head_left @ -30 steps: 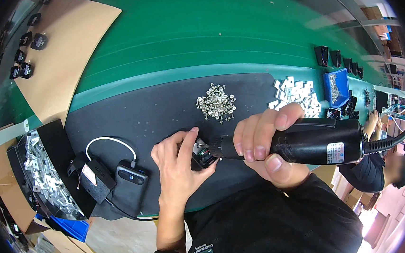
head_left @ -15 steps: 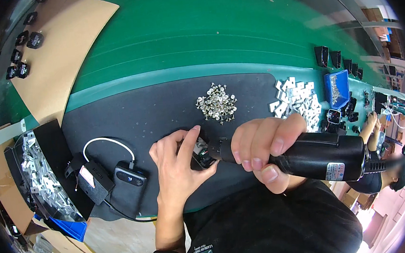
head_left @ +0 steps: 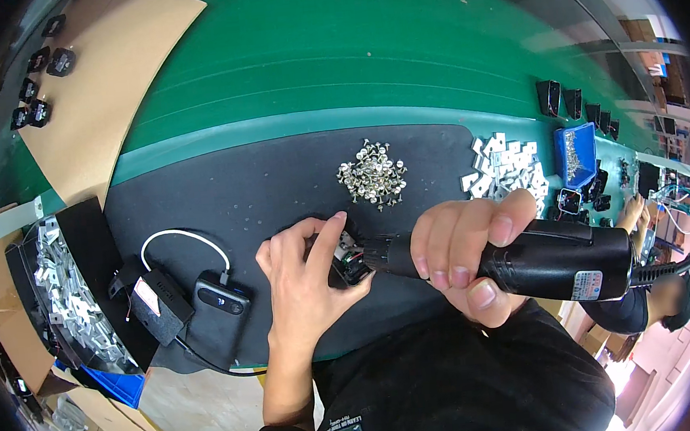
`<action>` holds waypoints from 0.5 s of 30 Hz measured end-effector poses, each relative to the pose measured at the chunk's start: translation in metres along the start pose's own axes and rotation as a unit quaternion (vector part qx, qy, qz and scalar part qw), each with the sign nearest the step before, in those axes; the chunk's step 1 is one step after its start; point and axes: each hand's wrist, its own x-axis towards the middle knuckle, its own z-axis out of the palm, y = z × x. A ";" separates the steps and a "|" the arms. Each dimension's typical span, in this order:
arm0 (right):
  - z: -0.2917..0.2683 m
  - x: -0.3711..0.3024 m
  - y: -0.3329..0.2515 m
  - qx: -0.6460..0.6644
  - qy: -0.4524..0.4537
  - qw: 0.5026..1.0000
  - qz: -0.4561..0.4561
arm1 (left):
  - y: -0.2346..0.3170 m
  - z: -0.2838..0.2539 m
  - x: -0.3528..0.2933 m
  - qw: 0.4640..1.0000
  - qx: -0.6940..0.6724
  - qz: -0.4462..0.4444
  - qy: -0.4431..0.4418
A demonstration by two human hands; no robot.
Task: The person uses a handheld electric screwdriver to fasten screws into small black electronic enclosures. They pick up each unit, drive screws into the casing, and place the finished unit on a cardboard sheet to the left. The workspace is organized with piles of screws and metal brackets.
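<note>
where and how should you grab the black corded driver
Likely the narrower front half of the black driver, from the near right side, as the right hand does: the nose faces the left hand, and the cable leaves the rear.

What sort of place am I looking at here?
Probably a small-parts assembly station in a workshop or factory: the right hand holds a black corded tool, apparently a power screwdriver, loose screws are heaped on a dark mat, and another person is off to the right.
</note>
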 end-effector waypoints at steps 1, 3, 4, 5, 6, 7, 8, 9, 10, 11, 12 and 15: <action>-0.001 0.000 -0.001 -0.005 -0.002 1.000 0.001 | 0.000 0.000 0.000 1.000 -0.001 0.000 -0.001; -0.002 0.001 -0.002 -0.014 -0.006 1.000 0.002 | 0.000 0.000 0.001 1.000 -0.005 0.000 -0.005; -0.001 0.000 -0.001 -0.013 0.004 1.000 0.005 | 0.000 0.000 0.000 1.000 -0.005 0.000 -0.003; -0.001 0.000 -0.001 -0.011 0.013 1.000 0.008 | -0.001 0.000 0.000 1.000 -0.005 0.000 -0.001; 0.000 -0.001 0.000 -0.010 0.022 1.000 0.011 | -0.001 0.000 -0.001 1.000 -0.005 0.000 0.000; 0.000 -0.001 0.000 -0.009 0.023 1.000 0.010 | -0.001 0.001 -0.001 1.000 -0.005 -0.001 -0.001; -0.001 -0.002 0.001 -0.009 0.025 1.000 0.009 | -0.002 0.001 -0.001 1.000 -0.004 -0.001 -0.002; -0.001 -0.003 0.001 -0.008 0.026 1.000 0.008 | -0.002 0.001 -0.001 1.000 -0.004 -0.002 -0.003; 0.000 -0.002 0.001 -0.009 0.026 1.000 0.007 | -0.001 0.000 0.000 1.000 -0.004 -0.002 -0.005; 0.000 -0.001 0.000 -0.009 0.026 1.000 0.007 | -0.001 -0.001 0.000 1.000 -0.003 -0.003 -0.006; 0.001 0.000 0.000 -0.010 0.026 1.000 0.007 | 0.000 -0.002 0.000 1.000 -0.002 -0.004 -0.007; -0.001 -0.001 0.000 0.000 0.020 1.000 0.008 | -0.002 0.001 -0.001 1.000 -0.003 0.000 -0.002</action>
